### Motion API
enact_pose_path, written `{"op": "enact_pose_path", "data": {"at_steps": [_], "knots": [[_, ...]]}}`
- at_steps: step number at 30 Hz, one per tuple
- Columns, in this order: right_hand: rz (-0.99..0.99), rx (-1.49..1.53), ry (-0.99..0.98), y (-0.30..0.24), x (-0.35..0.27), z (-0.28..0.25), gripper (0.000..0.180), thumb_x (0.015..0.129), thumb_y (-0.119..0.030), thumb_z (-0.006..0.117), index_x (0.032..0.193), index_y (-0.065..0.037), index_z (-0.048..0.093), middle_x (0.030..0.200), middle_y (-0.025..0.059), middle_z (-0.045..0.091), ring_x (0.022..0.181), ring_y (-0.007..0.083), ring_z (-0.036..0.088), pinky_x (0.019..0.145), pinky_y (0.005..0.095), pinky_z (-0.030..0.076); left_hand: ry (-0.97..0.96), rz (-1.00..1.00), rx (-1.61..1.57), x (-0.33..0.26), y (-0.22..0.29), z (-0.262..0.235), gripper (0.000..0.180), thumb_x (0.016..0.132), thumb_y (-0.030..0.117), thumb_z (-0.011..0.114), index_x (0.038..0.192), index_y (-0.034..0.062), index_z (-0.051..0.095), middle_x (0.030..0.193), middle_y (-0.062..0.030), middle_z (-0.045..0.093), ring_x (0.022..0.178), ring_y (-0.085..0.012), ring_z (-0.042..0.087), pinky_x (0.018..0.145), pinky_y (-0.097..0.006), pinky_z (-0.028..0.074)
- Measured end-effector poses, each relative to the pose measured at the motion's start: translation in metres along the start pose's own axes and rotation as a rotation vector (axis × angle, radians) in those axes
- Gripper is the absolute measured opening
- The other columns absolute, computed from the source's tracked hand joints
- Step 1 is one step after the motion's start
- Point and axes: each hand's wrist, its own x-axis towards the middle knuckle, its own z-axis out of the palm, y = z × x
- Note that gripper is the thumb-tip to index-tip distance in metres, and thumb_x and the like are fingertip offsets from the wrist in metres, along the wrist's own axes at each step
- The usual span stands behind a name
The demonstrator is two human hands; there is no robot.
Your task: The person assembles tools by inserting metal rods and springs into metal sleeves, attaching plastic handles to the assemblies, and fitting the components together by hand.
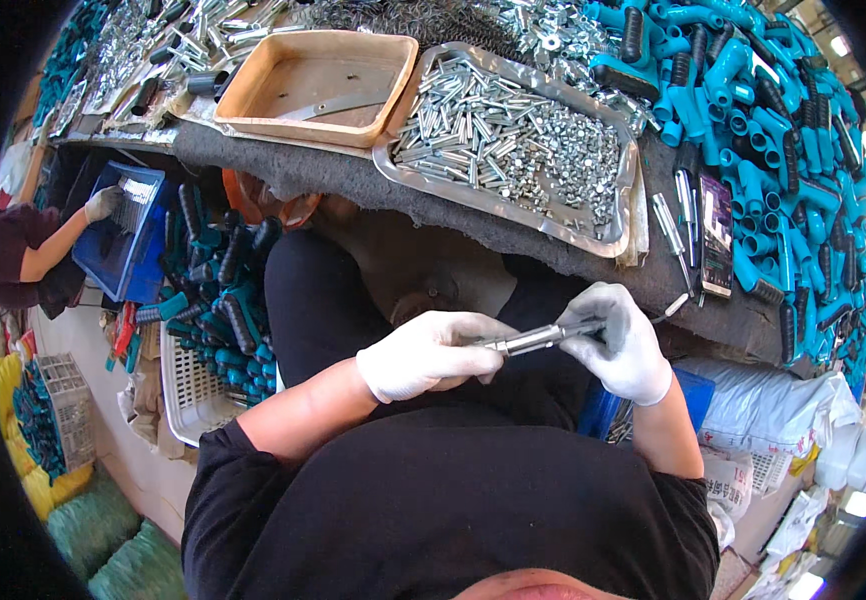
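Note:
In front of my lap I hold a slim silvery metal shaft (531, 341), lying nearly level with its right end a little higher. My left hand (431, 355), in a white glove, is closed around its left end. My right hand (615, 342), gloved too, pinches the right end between thumb and fingers; a greyish patch marks its glove there. Exactly how the shaft's right end is shaped is hidden by the fingers. Beyond my hands, on the bench, a metal tray (416, 180) holds many small silvery pins and short cylindrical parts.
Left of the metal tray stands a tan plastic tray (293, 127) with a flat strip inside. A phone (716, 235) and metal rods (669, 222) lie at the right, before heaped teal handles (753, 130). A co-worker's gloved hand (103, 203) reaches into a blue crate (143, 270) at left.

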Motion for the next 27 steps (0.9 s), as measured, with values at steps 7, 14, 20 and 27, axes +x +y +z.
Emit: {"op": "enact_pose_path", "data": {"at_steps": [7,14,20,27], "knots": [[0.127,0.645,-0.049,0.001,-0.004,0.007,0.025,0.092,-0.014,0.058,0.107,0.0,0.045,0.099,0.0145,0.055,0.086,0.0193,0.059,0.072,0.031,0.054,-0.057,-0.009,-0.024,-0.003,-0.004,-0.007,0.044,0.087,0.018,0.064,0.124,-0.0034,0.053,0.077,-0.0048,0.057,0.048,-0.0017,0.038,0.042,-0.017,0.025],[0.152,0.703,0.234,0.0,0.007,0.029,0.029,0.091,-0.019,0.061,0.102,0.008,0.057,0.093,0.0183,0.066,0.073,0.0186,0.066,0.066,0.03,0.056,-0.023,0.109,-0.078,-0.008,-0.005,-0.009,0.054,0.086,0.032,0.065,0.121,-0.0074,0.052,0.071,-0.0036,0.051,0.045,-0.0014,0.035,0.039,-0.018,0.022],[0.209,0.61,0.162,0.007,0.008,0.044,0.028,0.093,-0.014,0.055,0.11,0.009,0.059,0.102,0.0192,0.067,0.08,0.0204,0.067,0.068,0.0302,0.057,0.014,0.14,-0.074,-0.011,-0.01,-0.009,0.055,0.088,0.032,0.063,0.126,-0.0059,0.05,0.075,-0.0027,0.052,0.047,-0.0004,0.035,0.041,-0.016,0.024],[0.292,0.686,0.15,0.011,0.013,0.044,0.032,0.094,-0.016,0.054,0.114,0.01,0.057,0.103,0.0207,0.066,0.079,0.0238,0.068,0.067,0.0313,0.058,-0.031,0.139,-0.178,-0.01,-0.011,-0.012,0.06,0.087,0.033,0.063,0.131,-0.0047,0.047,0.072,0.0011,0.047,0.049,-0.0006,0.031,0.042,-0.017,0.021]]}}
